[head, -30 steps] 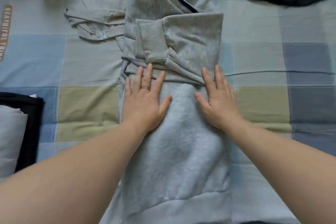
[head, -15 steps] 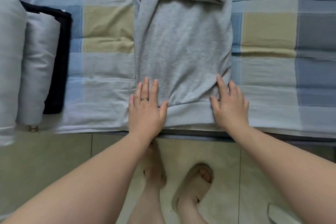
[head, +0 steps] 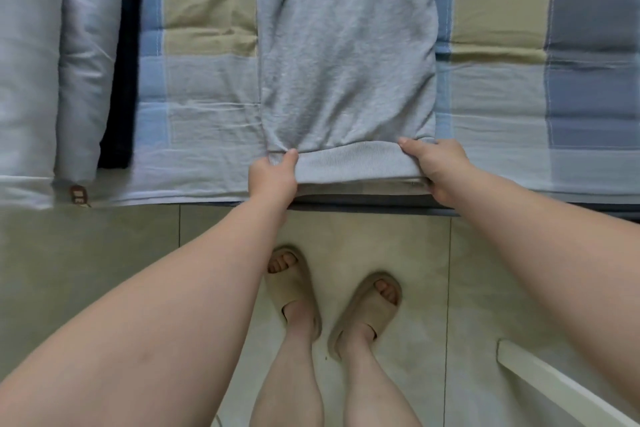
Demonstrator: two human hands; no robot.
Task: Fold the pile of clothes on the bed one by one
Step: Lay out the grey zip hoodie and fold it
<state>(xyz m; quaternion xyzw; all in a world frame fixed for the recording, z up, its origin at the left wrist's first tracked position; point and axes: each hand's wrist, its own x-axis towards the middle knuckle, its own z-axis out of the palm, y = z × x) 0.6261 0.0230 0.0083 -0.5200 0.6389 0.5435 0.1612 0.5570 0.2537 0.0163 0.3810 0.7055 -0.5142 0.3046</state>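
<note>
Garment: I see one grey sweatshirt (head: 346, 62), heathered knit, its sides turned in so it makes a long, narrow strip. It lies flat down the middle of the bed, and its far end is bunched in folds at the top of the view.
Hem: the ribbed hem (head: 349, 163) is the near end, paler than the body. It lies just short of the bed's near edge, and the cloth above it is puckered into small creases.
Left hand: my left hand (head: 273, 173) pinches the hem's left corner, with the thumb on top and the fingers curled underneath.
Right hand: my right hand (head: 436, 166) grips the right corner the same way, thumb over the band and fingers tucked beneath it.
Edge: the bed's near edge (head: 519, 204) runs straight across the view, just below both hands.
Room: bare patchwork cover (head: 207, 97) lies on both sides of the strip. It is wider on the right; on the left it ends at the stack.
Stack: at the far left I count two pale grey folded pieces (head: 27, 62) (head: 88, 73) side by side, with one dark folded piece (head: 121, 80) touching the second. All are well apart from the sweatshirt.
Tag: one small brown label (head: 79, 196) hangs at the bed's edge under the stack. I cannot read its lettering.
Floor: pale tiles (head: 104, 253) lie below the edge, with two feet in two beige slippers (head: 292, 284) (head: 367, 305).
Corner: one white bar (head: 554, 388) slants across the lower right.
</note>
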